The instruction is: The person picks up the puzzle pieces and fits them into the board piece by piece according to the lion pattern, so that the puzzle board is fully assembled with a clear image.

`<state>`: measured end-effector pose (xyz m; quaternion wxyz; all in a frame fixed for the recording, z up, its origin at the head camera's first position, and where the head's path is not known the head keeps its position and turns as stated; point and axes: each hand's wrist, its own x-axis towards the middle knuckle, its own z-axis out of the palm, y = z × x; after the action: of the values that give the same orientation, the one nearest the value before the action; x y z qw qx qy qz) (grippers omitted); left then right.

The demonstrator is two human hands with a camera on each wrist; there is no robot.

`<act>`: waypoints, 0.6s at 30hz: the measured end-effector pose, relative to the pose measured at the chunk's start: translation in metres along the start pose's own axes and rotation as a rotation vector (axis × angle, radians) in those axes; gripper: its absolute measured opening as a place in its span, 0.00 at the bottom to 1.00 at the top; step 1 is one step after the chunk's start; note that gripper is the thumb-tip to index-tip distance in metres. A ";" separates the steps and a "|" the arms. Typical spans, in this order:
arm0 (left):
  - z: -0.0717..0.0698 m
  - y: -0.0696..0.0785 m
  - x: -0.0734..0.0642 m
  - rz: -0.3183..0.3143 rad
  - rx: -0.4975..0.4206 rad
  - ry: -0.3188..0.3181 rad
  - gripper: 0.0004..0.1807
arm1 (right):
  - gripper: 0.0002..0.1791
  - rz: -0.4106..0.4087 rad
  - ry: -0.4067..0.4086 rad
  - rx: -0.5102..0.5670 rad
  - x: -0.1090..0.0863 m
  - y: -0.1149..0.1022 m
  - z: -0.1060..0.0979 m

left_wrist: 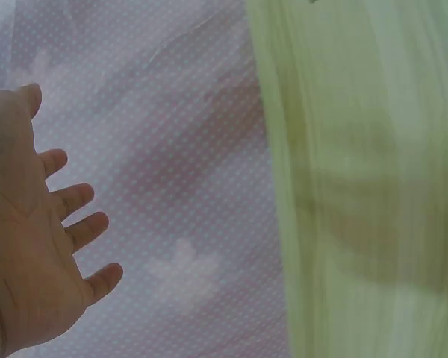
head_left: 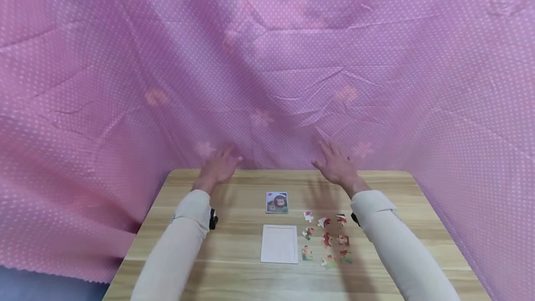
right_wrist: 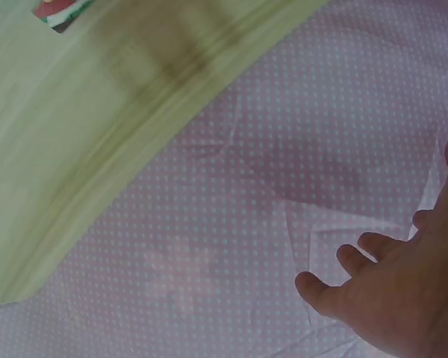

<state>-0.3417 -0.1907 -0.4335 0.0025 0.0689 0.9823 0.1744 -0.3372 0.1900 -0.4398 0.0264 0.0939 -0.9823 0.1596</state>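
My left hand [head_left: 218, 167] is held over the far left part of the table, fingers spread and nothing in them. Over the far right part hovers my right hand [head_left: 336, 164], likewise empty with its fingers apart. Between and nearer than the hands lies a small picture card [head_left: 277, 202] showing a lion. A white square puzzle frame [head_left: 279, 244] lies in front of the card. To its right, several loose jigsaw pieces [head_left: 327, 239] are spread in rough rows. In the wrist views, the left palm [left_wrist: 30, 239] and right hand [right_wrist: 403, 291] show against the cloth.
The wooden table [head_left: 234, 273] has its far edge just below the hands. A pink dotted cloth [head_left: 267, 82] hangs behind it and along both sides. One puzzle piece [right_wrist: 60, 11] shows at the top of the right wrist view.
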 end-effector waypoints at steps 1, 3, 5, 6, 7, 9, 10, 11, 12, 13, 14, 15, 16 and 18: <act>0.005 -0.002 -0.001 0.006 -0.005 0.004 0.43 | 0.42 -0.005 -0.001 -0.001 -0.001 0.000 0.003; 0.015 -0.005 -0.004 0.008 -0.025 0.003 0.44 | 0.41 -0.019 -0.001 -0.003 -0.004 0.000 0.010; 0.022 -0.007 -0.009 0.001 -0.033 -0.007 0.45 | 0.41 -0.034 -0.007 0.002 -0.007 0.000 0.015; 0.026 -0.007 -0.011 -0.006 -0.038 -0.011 0.45 | 0.40 -0.042 -0.012 0.002 -0.009 0.000 0.018; 0.029 -0.008 -0.013 -0.014 -0.043 -0.017 0.45 | 0.40 -0.048 -0.016 0.003 -0.010 0.000 0.021; 0.035 -0.008 -0.017 -0.026 -0.057 -0.021 0.43 | 0.40 -0.061 -0.014 0.007 -0.013 0.001 0.026; 0.038 -0.007 -0.019 -0.024 -0.066 -0.022 0.42 | 0.39 -0.066 -0.009 0.014 -0.014 0.001 0.028; 0.041 -0.006 -0.021 -0.020 -0.077 -0.019 0.41 | 0.39 -0.069 -0.004 0.022 -0.016 0.002 0.031; 0.045 -0.005 -0.023 -0.015 -0.083 -0.016 0.40 | 0.38 -0.070 0.004 0.029 -0.017 0.003 0.034; 0.048 -0.004 -0.024 -0.006 -0.092 -0.013 0.40 | 0.38 -0.072 0.009 0.035 -0.019 0.004 0.037; 0.051 -0.002 -0.027 0.001 -0.102 -0.012 0.39 | 0.37 -0.077 0.013 0.039 -0.020 0.005 0.041; 0.055 -0.001 -0.029 0.009 -0.107 -0.011 0.38 | 0.36 -0.082 0.013 0.038 -0.022 0.006 0.045; 0.058 0.000 -0.031 0.013 -0.110 -0.010 0.38 | 0.35 -0.088 0.010 0.036 -0.023 0.007 0.050; 0.065 0.000 -0.036 0.015 -0.110 -0.011 0.37 | 0.33 -0.103 -0.003 0.028 -0.027 0.008 0.059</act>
<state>-0.3044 -0.1732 -0.4949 0.0104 0.0769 0.9707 0.2275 -0.3135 0.1830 -0.5000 0.0319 0.1448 -0.9739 0.1717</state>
